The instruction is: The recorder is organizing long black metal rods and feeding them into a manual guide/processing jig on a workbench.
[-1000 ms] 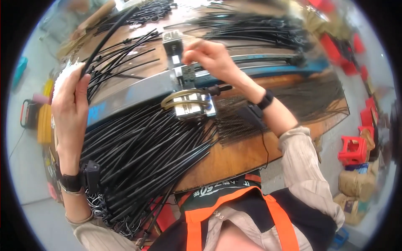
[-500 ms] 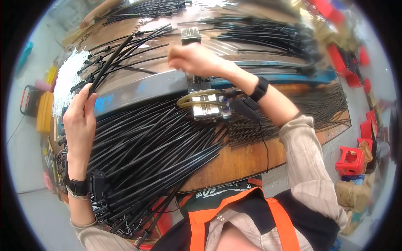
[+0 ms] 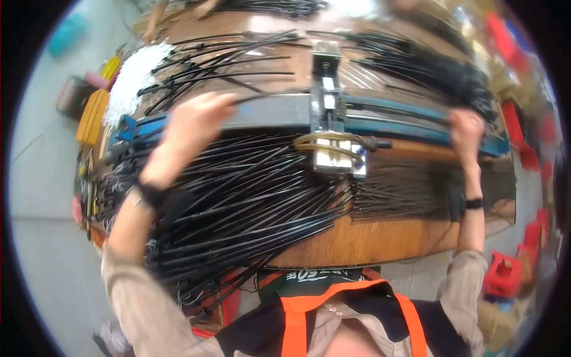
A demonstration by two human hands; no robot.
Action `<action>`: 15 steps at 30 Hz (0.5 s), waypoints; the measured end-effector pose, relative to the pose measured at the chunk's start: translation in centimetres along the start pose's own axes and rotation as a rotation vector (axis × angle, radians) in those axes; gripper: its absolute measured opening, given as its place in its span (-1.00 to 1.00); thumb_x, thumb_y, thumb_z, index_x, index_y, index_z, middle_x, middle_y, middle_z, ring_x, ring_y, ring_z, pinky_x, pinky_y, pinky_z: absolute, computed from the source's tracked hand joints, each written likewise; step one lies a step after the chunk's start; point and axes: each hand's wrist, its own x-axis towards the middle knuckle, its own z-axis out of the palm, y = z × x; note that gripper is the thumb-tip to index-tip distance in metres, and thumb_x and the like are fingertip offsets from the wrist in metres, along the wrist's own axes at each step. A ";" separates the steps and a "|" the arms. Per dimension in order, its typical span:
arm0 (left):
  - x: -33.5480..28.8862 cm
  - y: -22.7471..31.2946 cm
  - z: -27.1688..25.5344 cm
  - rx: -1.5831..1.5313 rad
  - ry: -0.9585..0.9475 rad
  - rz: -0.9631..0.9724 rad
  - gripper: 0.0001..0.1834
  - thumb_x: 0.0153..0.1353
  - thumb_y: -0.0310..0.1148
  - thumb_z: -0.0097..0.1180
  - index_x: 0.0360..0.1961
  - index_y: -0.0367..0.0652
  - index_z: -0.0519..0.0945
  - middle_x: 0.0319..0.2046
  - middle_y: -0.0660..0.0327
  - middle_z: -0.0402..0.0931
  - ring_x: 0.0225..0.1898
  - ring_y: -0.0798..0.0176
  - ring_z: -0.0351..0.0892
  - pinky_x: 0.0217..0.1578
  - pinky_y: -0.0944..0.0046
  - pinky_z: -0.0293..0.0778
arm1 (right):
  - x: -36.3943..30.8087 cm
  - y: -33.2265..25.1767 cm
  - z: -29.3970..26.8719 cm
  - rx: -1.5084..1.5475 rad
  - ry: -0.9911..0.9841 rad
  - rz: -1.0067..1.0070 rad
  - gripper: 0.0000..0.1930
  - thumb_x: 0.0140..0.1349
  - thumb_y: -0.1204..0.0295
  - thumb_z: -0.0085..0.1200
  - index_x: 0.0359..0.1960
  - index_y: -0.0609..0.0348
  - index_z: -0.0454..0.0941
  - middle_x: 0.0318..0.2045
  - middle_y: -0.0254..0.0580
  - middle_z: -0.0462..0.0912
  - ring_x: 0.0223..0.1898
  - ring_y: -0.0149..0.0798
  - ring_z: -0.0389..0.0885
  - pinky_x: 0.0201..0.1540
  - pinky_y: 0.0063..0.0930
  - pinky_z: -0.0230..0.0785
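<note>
Blurred by motion, my left hand (image 3: 199, 125) is closed on a thin black rod (image 3: 262, 96). The rod reaches right over the grey-and-blue metal rail (image 3: 273, 113) toward the metal clamp fixture (image 3: 328, 89). My right hand (image 3: 467, 132) is closed at the rail's right end, by black rods lying along the channel; what its fingers hold is hidden. Below the clamp sits a metal block with yellowish hoses (image 3: 333, 152). A big pile of black rods (image 3: 238, 202) spreads in front of my left hand. Dark coil springs (image 3: 410, 193) lie left of my right forearm.
Behind the rail lie more black rods (image 3: 232, 59) on the left and a dark bundle (image 3: 428, 65) on the right. White thin pieces (image 3: 135, 80) heap at the left. A yellow box (image 3: 92, 119) and red stools (image 3: 503, 272) stand around. Another person's hand (image 3: 156, 24) shows at the far left.
My right hand has moved from the clamp to the rail's right end. My left hand has moved right and the rod has swung down toward the rail. The view has shifted.
</note>
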 end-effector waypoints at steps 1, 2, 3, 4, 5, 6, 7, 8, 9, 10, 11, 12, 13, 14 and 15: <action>2.1 1.4 2.0 -0.049 -0.010 0.082 -0.82 0.23 -0.40 0.15 -0.13 -0.03 0.61 -0.35 0.14 0.60 -0.31 0.00 0.64 -0.34 0.09 0.58 | -1.0 1.3 -0.4 -0.051 -0.008 0.008 -0.93 0.15 0.53 0.10 -0.33 0.19 0.59 -0.38 -0.11 0.65 -0.24 -0.02 0.61 -0.14 -0.19 0.39; 4.2 2.9 3.6 -0.073 -0.040 0.137 -0.89 0.27 -0.34 0.11 -0.21 -0.05 0.59 -0.35 0.14 0.59 -0.32 -0.01 0.64 -0.33 0.07 0.59 | -1.9 2.3 -0.5 -0.097 -0.015 0.013 -0.93 0.17 0.53 0.10 -0.32 0.20 0.58 -0.37 -0.10 0.65 -0.23 -0.01 0.60 -0.14 -0.20 0.38; 6.5 4.2 4.6 -0.099 -0.064 0.128 -0.84 0.32 -0.26 0.06 -0.26 -0.10 0.56 -0.34 0.11 0.60 -0.30 -0.01 0.65 -0.32 0.06 0.59 | -2.9 3.5 -0.3 -0.060 -0.005 0.062 -0.94 0.19 0.53 0.09 -0.32 0.21 0.58 -0.35 -0.07 0.64 -0.22 0.00 0.60 -0.13 -0.19 0.38; 8.1 4.8 5.5 -0.115 -0.107 0.097 -0.80 0.33 -0.23 0.06 -0.29 -0.13 0.56 -0.35 0.09 0.60 -0.28 -0.01 0.64 -0.31 0.06 0.59 | -3.6 4.1 -0.1 -0.027 0.000 0.110 -0.94 0.22 0.52 0.09 -0.32 0.23 0.57 -0.34 -0.05 0.64 -0.21 0.00 0.59 -0.12 -0.18 0.37; 8.8 4.8 6.1 -0.130 -0.152 0.065 -0.75 0.34 -0.19 0.05 -0.32 -0.16 0.55 -0.36 0.08 0.60 -0.27 -0.01 0.64 -0.31 0.05 0.59 | -3.9 4.1 0.3 -0.029 0.000 0.118 -0.94 0.24 0.53 0.08 -0.30 0.24 0.56 -0.33 -0.04 0.63 -0.21 0.01 0.58 -0.11 -0.18 0.36; 8.7 4.7 6.4 -0.104 -0.151 0.042 -0.75 0.34 -0.19 0.05 -0.32 -0.16 0.55 -0.36 0.08 0.60 -0.27 -0.01 0.64 -0.31 0.05 0.59 | -4.3 4.1 0.5 -0.041 -0.005 0.135 -0.94 0.27 0.53 0.06 -0.29 0.25 0.56 -0.31 -0.02 0.62 -0.20 0.02 0.56 -0.10 -0.18 0.35; 8.2 4.5 6.8 -0.130 -0.144 0.017 -0.80 0.31 -0.24 0.07 -0.34 -0.15 0.55 -0.40 0.08 0.58 -0.31 -0.02 0.62 -0.33 0.04 0.56 | -4.4 4.2 1.1 -0.014 0.009 0.120 -0.94 0.27 0.53 0.06 -0.29 0.25 0.56 -0.31 -0.02 0.62 -0.20 0.02 0.56 -0.10 -0.18 0.35; 7.8 4.4 7.1 -0.164 -0.134 0.004 -0.84 0.29 -0.28 0.10 -0.35 -0.15 0.55 -0.43 0.07 0.56 -0.35 -0.03 0.59 -0.35 0.03 0.53 | -4.7 4.3 1.3 -0.022 0.014 0.137 -0.94 0.27 0.51 0.07 -0.29 0.23 0.53 -0.33 -0.06 0.59 -0.20 0.00 0.55 -0.05 -0.17 0.33; 7.6 4.7 7.4 -0.206 -0.129 -0.005 -0.88 0.26 -0.33 0.13 -0.37 -0.14 0.55 -0.47 0.07 0.53 -0.39 -0.04 0.56 -0.37 0.01 0.50 | -4.8 4.3 1.4 -0.033 0.009 0.161 -0.93 0.28 0.48 0.07 -0.29 0.22 0.51 -0.35 -0.10 0.57 -0.20 -0.02 0.53 -0.01 -0.17 0.30; 7.5 4.6 7.6 -0.198 -0.132 -0.011 -0.88 0.26 -0.33 0.13 -0.37 -0.14 0.55 -0.47 0.07 0.53 -0.39 -0.04 0.56 -0.37 0.01 0.50 | -4.7 4.2 1.7 -0.023 0.012 0.159 -0.93 0.28 0.48 0.07 -0.29 0.22 0.51 -0.35 -0.10 0.57 -0.20 -0.02 0.53 -0.01 -0.17 0.30; 7.4 4.5 7.8 -0.214 -0.098 -0.010 -0.85 0.26 -0.30 0.13 -0.37 -0.14 0.55 -0.47 0.07 0.53 -0.39 -0.05 0.56 -0.37 0.01 0.49 | -4.6 4.0 1.9 -0.028 0.016 0.157 -0.92 0.29 0.48 0.07 -0.29 0.23 0.50 -0.35 -0.10 0.56 -0.20 -0.02 0.53 -0.01 -0.17 0.30; 7.3 4.4 8.0 -0.231 -0.063 -0.008 -0.82 0.27 -0.27 0.14 -0.37 -0.15 0.56 -0.46 0.07 0.54 -0.39 -0.06 0.55 -0.36 0.01 0.48 | -4.3 3.7 2.0 -0.034 0.020 0.155 -0.92 0.30 0.47 0.07 -0.29 0.23 0.50 -0.35 -0.10 0.55 -0.19 -0.02 0.52 0.00 -0.17 0.30; 7.2 4.4 8.1 -0.248 -0.026 -0.006 -0.79 0.27 -0.24 0.15 -0.37 -0.15 0.56 -0.46 0.06 0.54 -0.39 -0.07 0.55 -0.36 0.00 0.48 | -4.2 3.4 2.1 -0.041 0.025 0.153 -0.91 0.31 0.47 0.06 -0.29 0.23 0.49 -0.34 -0.10 0.55 -0.19 -0.02 0.51 0.00 -0.17 0.29; 7.3 4.5 8.4 -0.246 -0.026 -0.005 -0.79 0.27 -0.24 0.15 -0.37 -0.15 0.56 -0.46 0.06 0.54 -0.39 -0.07 0.55 -0.36 0.00 0.48 | -4.2 3.5 2.1 -0.041 0.028 0.153 -0.91 0.31 0.47 0.06 -0.29 0.23 0.49 -0.34 -0.10 0.55 -0.19 -0.02 0.51 0.00 -0.17 0.29; 7.3 4.8 8.6 -0.279 0.010 -0.010 -0.78 0.27 -0.22 0.15 -0.38 -0.15 0.56 -0.46 0.06 0.54 -0.38 -0.08 0.55 -0.36 0.00 0.47 | -4.3 3.6 2.1 -0.045 0.018 0.164 -0.91 0.32 0.46 0.06 -0.29 0.23 0.49 -0.33 -0.10 0.55 -0.18 -0.02 0.51 0.02 -0.18 0.29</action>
